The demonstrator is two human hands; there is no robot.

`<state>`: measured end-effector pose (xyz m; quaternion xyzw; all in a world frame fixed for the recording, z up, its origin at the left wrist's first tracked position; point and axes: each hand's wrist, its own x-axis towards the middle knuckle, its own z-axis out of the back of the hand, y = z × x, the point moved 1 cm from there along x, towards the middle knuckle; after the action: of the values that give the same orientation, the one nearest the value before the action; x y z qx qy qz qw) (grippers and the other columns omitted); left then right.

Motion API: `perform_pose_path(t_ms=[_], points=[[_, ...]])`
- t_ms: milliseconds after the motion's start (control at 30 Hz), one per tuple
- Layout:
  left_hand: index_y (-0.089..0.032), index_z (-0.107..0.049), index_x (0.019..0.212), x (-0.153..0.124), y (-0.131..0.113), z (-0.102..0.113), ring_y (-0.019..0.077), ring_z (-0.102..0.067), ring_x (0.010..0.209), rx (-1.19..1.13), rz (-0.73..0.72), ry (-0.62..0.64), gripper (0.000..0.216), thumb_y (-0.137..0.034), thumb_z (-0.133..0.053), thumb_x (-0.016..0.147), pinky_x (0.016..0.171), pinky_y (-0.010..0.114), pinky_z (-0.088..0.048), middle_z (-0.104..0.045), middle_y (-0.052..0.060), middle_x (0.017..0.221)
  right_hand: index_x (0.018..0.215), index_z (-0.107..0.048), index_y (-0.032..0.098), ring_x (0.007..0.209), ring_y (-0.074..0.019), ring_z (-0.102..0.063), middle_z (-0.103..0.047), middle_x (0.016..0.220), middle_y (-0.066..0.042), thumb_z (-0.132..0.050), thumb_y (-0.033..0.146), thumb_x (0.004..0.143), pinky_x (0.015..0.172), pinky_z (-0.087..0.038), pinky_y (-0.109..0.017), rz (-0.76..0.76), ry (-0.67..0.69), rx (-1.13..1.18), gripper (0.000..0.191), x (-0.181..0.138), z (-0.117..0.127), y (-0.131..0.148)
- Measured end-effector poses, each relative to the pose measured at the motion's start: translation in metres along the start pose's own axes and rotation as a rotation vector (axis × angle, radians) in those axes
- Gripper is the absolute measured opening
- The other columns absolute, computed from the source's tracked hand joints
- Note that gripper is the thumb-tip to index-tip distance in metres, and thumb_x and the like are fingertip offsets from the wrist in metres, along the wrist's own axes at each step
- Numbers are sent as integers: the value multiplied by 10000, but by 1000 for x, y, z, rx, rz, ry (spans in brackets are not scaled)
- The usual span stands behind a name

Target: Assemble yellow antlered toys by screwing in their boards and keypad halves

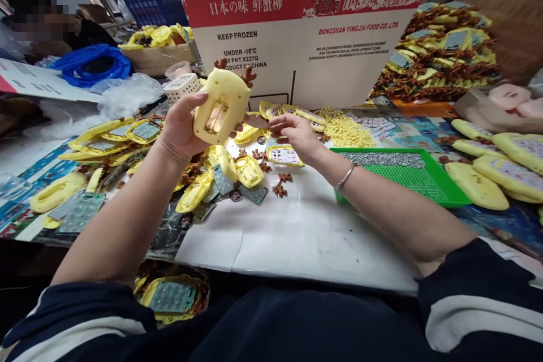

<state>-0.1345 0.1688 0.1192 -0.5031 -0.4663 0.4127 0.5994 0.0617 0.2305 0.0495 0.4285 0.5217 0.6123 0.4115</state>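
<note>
My left hand [182, 124] is closed around a yellow toy shell [231, 90] with brown antlers at its top. The shell is held up and tilted, and an open battery compartment with metal contacts faces me. My right hand [299, 134] is raised just right of the shell, thumb and fingers pinched together. A small brownish piece shows at its fingertips, too unclear to name. Below the hands lie loose brown antlers [282, 185], yellow half shells [195, 192], green circuit boards [253, 194] and small round speakers [235, 195]. A yellow shell with a printed white face [283, 154] lies beneath my right hand.
A large white carton [271, 51] stands upright behind the work. To the right are a green tray [445, 192] of silvery screws, a heap of small yellow pieces [345, 130] and stacked yellow shells [477, 184]. More shells [102, 144] pile up left. A person [38, 17] sits far left.
</note>
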Motion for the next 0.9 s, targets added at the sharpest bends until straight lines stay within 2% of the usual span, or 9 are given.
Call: perform_pose_path(t_ms=[67,133,233,333,433,533,633,767,900], points=[[-83,-363,1381,-8,1,-8,298,-606,1031,-66,33,21,658,-373,-360,790,758,420,-523,-631,166,1195,837,-605,159,707,-107,-553,-599,800,-16,-433,2,729,748,-491,-309,39,-84,-34,257,-12,14,1],[-71,-403,1343,-15,3,-18,327,-619,1012,-117,81,51,683,-370,-406,729,699,420,-529,-649,178,1152,837,-618,162,720,-108,-545,-603,806,-18,-514,54,770,767,-488,-302,46,-62,-47,164,-26,24,3],[-50,-468,1268,-22,9,-36,392,-626,1006,-183,135,149,726,-404,-484,634,641,438,-536,-675,197,1077,963,-624,182,827,-122,-599,-639,1010,-53,-570,203,847,774,-519,-284,-111,295,106,129,-51,28,3],[-66,-492,1232,-27,16,-56,417,-640,977,-243,185,283,750,-431,-556,581,617,451,-544,-694,191,1025,1066,-589,188,881,-157,-647,-633,1106,-89,-513,393,909,738,-556,-297,-323,659,314,269,-80,26,-2],[-83,-527,1198,-32,26,-68,373,-676,868,-275,228,388,734,-443,-608,562,594,412,-550,-711,167,963,1052,-587,164,766,-148,-662,-651,1004,-87,-490,447,914,640,-542,-270,-384,749,359,330,-104,33,-9],[-110,-585,1148,-38,34,-71,295,-689,732,-203,283,463,676,-442,-655,563,564,337,-540,-726,127,870,1020,-604,154,709,-109,-637,-656,952,-58,-540,321,896,652,-505,-243,-328,640,179,217,-121,49,-12],[-165,-619,1149,-44,35,-72,259,-690,793,72,302,485,606,-418,-706,605,635,299,-547,-730,90,920,961,-650,159,789,-122,-622,-683,946,-51,-545,225,878,739,-474,-260,-110,402,-257,150,-126,63,-9],[-237,-595,1215,-60,26,-88,259,-616,1079,547,-51,580,470,-333,-643,758,878,343,-521,-658,66,1173,1044,-677,188,903,-182,-622,-704,1056,-72,-510,154,884,761,-444,-299,256,132,-916,234,-128,66,-4],[-166,-529,1285,-88,38,-116,269,-596,1059,997,-380,632,490,-223,-557,799,899,393,-504,-603,151,1169,1194,-613,176,801,-170,-627,-721,1010,-86,-432,132,925,644,-412,-281,475,90,-1237,327,-142,67,-9]])
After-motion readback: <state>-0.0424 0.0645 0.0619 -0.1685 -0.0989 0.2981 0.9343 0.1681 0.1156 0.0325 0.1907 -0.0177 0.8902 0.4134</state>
